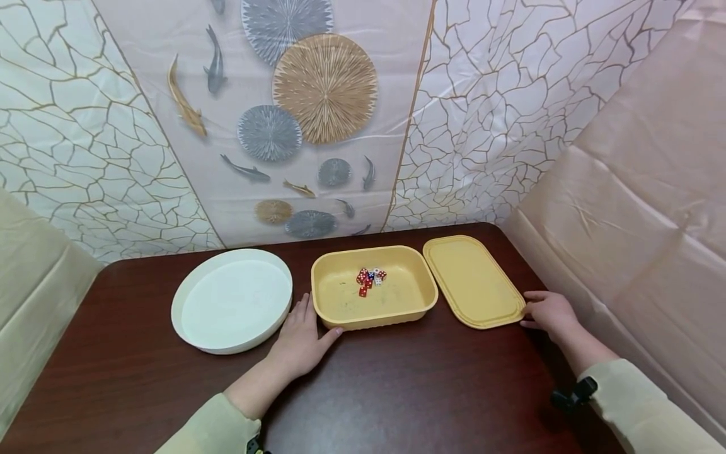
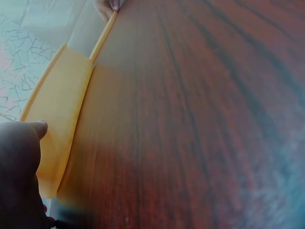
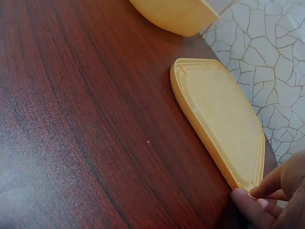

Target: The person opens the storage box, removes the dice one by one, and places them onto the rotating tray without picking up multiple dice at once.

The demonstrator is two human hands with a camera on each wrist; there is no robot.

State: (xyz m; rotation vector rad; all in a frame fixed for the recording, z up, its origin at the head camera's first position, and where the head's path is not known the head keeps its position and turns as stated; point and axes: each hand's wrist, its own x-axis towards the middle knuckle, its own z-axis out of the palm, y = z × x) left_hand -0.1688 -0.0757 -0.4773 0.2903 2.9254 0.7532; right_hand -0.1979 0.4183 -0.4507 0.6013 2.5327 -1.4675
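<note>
A yellow rectangular box (image 1: 374, 318) without its cover stands mid-table, with several red, white and blue dice (image 1: 368, 282) clustered on its floor. My left hand (image 1: 299, 340) lies at the box's front left corner, its fingers extended along the left side. In the left wrist view the thumb (image 2: 40, 128) touches the front wall; the other fingers are mostly hidden there. To the right of the box lies a flat yellow lid (image 1: 475, 280), its rimmed face up. My right hand (image 1: 551, 312) pinches the lid's near right corner between thumb and fingers, as the right wrist view shows.
A round white tray (image 1: 232, 299) stands left of the box, close to my left hand. All of it sits on a dark reddish-brown wooden table (image 1: 397, 391). Patterned cloth (image 1: 476, 126) hangs behind, and a plain beige cloth (image 1: 635, 208) rises close beside my right arm.
</note>
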